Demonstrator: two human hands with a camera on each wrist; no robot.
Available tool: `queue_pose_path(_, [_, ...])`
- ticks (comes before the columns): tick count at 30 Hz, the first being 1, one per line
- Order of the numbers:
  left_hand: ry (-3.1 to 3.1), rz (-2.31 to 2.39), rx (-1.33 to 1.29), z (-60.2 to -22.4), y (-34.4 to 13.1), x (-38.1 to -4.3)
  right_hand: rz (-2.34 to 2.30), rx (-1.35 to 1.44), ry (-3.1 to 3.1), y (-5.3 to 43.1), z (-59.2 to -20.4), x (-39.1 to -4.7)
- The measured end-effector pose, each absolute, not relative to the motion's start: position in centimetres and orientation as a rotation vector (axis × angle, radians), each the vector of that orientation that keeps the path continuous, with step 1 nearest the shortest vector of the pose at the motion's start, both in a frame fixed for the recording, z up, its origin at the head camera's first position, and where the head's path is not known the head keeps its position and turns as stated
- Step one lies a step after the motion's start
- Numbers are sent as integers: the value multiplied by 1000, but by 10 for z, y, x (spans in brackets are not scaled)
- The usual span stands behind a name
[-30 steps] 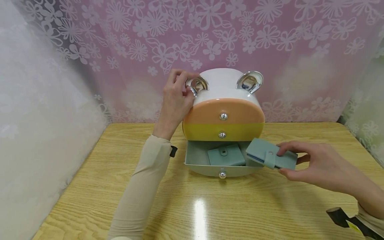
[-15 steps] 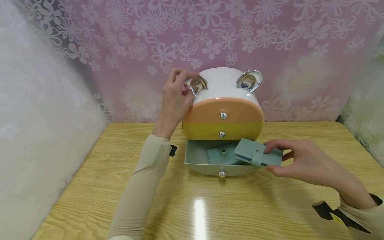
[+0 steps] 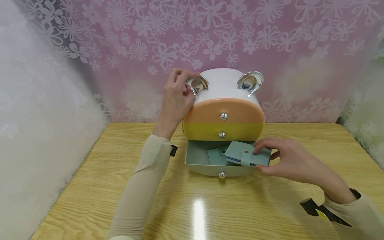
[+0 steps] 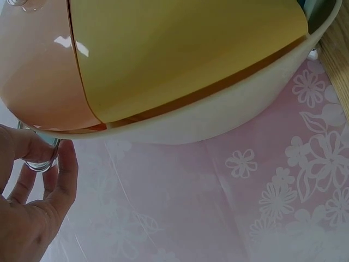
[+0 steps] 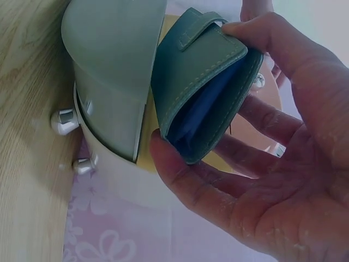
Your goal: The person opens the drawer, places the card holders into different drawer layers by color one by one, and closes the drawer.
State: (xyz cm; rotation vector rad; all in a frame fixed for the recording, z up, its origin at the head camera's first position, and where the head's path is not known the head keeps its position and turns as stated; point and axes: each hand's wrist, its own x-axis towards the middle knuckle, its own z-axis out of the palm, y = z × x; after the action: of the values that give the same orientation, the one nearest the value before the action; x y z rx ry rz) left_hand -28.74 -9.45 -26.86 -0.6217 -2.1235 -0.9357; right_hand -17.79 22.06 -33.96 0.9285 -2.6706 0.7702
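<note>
In the head view a toy-like drawer box with a white top and silver ears stands on the table. My left hand grips its left ear; the left wrist view has thumb and fingers around that ear. The pale green bottom drawer is pulled out. My right hand pinches a mint-green card wallet with a snap strap, over the drawer's right part. A second green card wallet lies inside, partly covered by the held one. In the right wrist view the held wallet's blue inside shows.
An orange drawer and a yellow drawer above are closed, each with a silver knob. The wooden table extends around the box. A pink flowered cloth hangs right behind it.
My right hand has carried the held wallet leftward, from the drawer's right edge to over the drawer, so it now overlaps the wallet inside. The left hand stays on the ear.
</note>
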Motion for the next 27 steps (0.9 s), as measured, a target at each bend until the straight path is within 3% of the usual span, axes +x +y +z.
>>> queue_pose_path(27, [-2111, -915, -633, -271, -95, -288, 700, 994, -2689, 182, -344, -195])
